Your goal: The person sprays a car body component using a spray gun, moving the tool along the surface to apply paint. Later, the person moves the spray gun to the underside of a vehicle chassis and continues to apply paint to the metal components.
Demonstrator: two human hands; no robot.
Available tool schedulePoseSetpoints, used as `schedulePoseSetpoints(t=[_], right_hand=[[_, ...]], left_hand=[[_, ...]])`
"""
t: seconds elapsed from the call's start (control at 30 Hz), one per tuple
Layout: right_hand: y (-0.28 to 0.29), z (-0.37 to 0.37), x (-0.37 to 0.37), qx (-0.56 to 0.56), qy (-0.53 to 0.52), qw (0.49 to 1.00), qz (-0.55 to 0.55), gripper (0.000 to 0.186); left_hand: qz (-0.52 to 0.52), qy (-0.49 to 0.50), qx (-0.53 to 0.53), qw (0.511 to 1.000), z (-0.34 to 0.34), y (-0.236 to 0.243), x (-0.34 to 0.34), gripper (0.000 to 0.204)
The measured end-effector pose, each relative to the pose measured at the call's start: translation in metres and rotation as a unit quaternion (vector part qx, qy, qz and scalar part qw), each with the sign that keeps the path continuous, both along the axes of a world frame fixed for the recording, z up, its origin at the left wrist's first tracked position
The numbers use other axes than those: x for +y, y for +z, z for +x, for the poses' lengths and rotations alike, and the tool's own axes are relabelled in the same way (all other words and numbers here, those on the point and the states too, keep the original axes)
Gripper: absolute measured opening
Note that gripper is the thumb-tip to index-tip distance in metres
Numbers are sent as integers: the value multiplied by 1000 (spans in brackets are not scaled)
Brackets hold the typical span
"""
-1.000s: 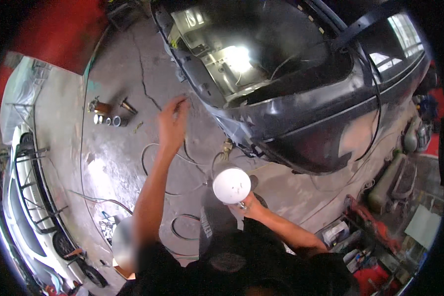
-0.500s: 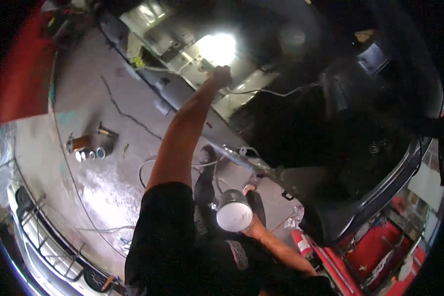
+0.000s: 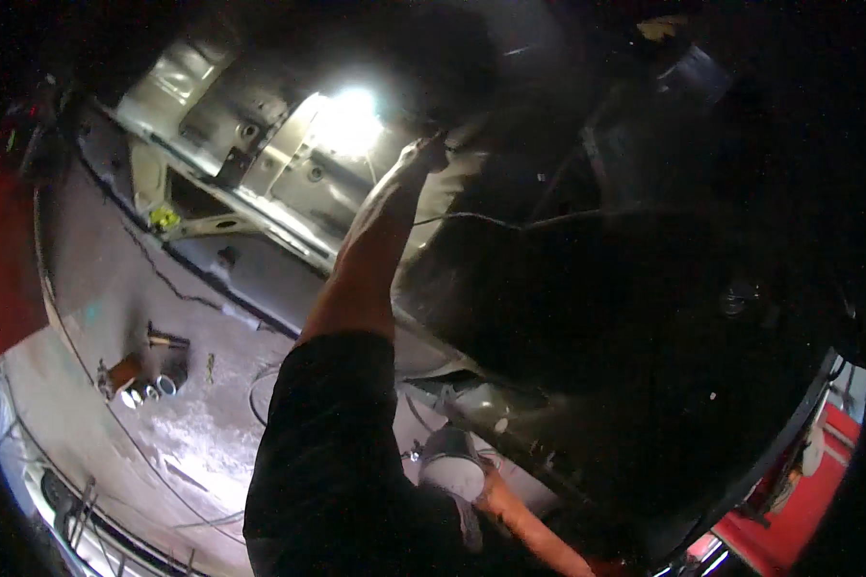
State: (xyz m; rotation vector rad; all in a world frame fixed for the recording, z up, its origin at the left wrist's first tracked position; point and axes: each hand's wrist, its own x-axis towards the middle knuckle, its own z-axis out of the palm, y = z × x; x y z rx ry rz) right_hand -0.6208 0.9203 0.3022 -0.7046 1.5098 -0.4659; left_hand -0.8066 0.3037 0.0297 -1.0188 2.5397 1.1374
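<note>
My left arm stretches forward into the dark car body, my left hand (image 3: 427, 154) just right of a bright lamp (image 3: 352, 120) above a bare metal panel (image 3: 289, 159); its fingers are too shadowed to make out. A thin cable (image 3: 486, 216) runs across behind my forearm. Low in the view, my right hand (image 3: 491, 490) grips what looks like a spray gun, with a grey cup (image 3: 443, 447) topped by a round white lid (image 3: 450, 476) and a hose beside it.
The car's sill (image 3: 212, 269) crosses in front of me. On the concrete floor at left lie several small cans (image 3: 149, 392), a tool (image 3: 168, 340) and hoses. A red panel (image 3: 5, 260) is at far left, a white vehicle at lower left, red equipment (image 3: 789, 490) at lower right.
I have leaned further into the car body, which now fills much more of the view. My left hand has reached forward from over the floor to beside the lamp. The cup sits lower in view.
</note>
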Motion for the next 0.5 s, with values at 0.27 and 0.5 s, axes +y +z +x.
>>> schedulePoseSetpoints(t=[0.27, 0.5], right_hand=[[-14, 7, 10, 0, -42, 998, 41, 60], [-10, 6, 24, 10, -36, 998, 40, 60]], left_hand=[[5, 63, -11, 998, -13, -22, -11, 49], [5, 165, 56, 985, 23, 13, -5, 49]])
